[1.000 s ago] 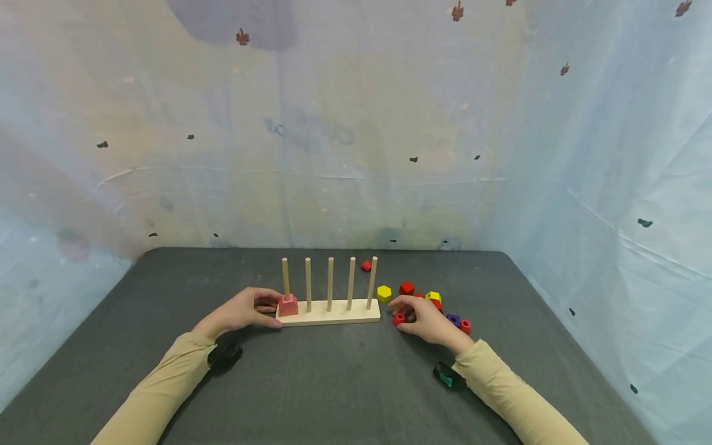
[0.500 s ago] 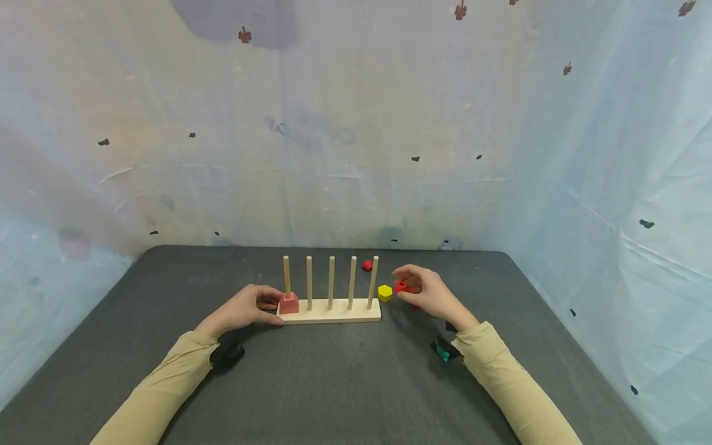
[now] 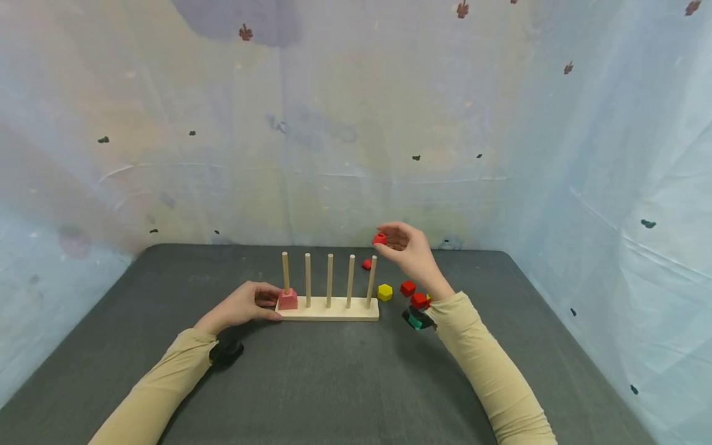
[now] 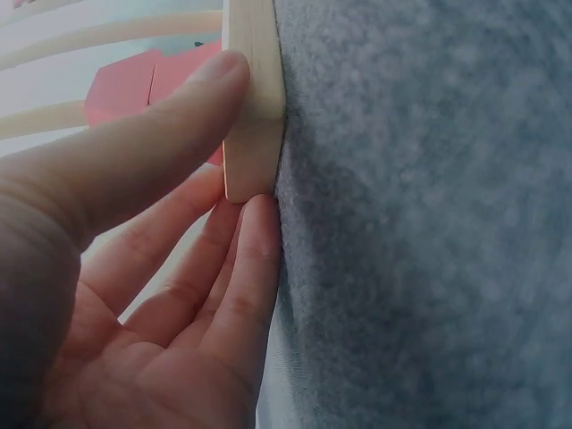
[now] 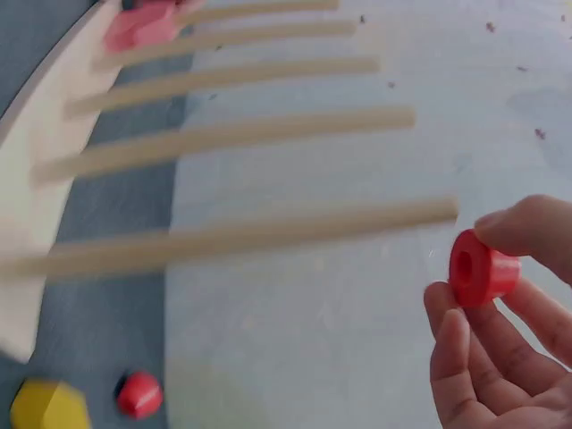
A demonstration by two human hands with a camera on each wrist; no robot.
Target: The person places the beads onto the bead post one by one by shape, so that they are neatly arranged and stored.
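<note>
A wooden peg stand (image 3: 336, 310) with a row of upright pegs lies on the dark table. My left hand (image 3: 249, 303) holds its left end, thumb on the front edge and fingers at the end in the left wrist view. Red blocks (image 4: 134, 85), one against another, sit around the leftmost peg beside that thumb. Raised above the right end, my right hand (image 3: 408, 250) pinches a red round bead (image 5: 483, 270) between thumb and fingers. The bead's hole faces the pegs in the right wrist view. It is close to the tip of the rightmost peg (image 5: 357, 219), apart from it.
Right of the stand lies a yellow hexagonal block (image 3: 385, 292). Further right are red blocks (image 3: 408, 288), partly hidden by the right sleeve. One more red block (image 3: 367, 264) lies behind the rightmost peg. A patterned sheet (image 3: 334, 154) hangs behind the table.
My right hand has picked the red bead up from the right side of the table and carried it up and left, near the rightmost peg's top. My left hand has stayed on the stand.
</note>
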